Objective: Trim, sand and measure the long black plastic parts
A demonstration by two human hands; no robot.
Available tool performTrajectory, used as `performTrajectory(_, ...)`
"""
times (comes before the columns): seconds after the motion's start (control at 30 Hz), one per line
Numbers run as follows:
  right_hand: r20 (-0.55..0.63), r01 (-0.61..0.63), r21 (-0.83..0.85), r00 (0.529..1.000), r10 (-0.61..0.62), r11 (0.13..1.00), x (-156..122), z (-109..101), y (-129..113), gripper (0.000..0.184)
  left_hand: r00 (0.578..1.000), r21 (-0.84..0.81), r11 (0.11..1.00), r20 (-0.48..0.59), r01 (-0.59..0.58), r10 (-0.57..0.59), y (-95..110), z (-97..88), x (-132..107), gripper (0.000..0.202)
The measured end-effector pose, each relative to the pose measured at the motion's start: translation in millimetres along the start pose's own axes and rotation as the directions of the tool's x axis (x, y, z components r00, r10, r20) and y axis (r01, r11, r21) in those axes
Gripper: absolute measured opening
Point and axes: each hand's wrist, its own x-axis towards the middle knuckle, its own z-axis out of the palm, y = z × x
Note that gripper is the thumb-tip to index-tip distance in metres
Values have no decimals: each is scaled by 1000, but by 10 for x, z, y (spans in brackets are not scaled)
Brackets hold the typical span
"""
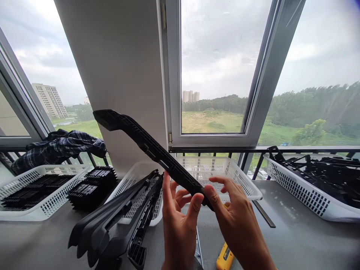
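A long black plastic strip (146, 144), ribbed along its length with a bent tip, is held tilted up towards the upper left. My left hand (178, 221) grips its lower end with fingers curled round it. My right hand (236, 221) pinches the same end with thumb and fingers from the right. Both hands hover above the grey table (295, 240), in front of a white basket (239, 180).
Several similar black strips (118, 217) lie piled over the middle basket's left edge. A white basket (42, 212) and a stack of black grids (92, 185) sit at left, a basket of black parts (309, 195) at right. A yellow tool (224, 258) lies near the front edge.
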Motion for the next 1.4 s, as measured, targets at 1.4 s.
performTrajectory(1.4, 275, 48, 106, 958, -76, 993, -43, -2, 56, 47, 986, -6, 989, 76, 149, -149, -128, -37, 96, 79)
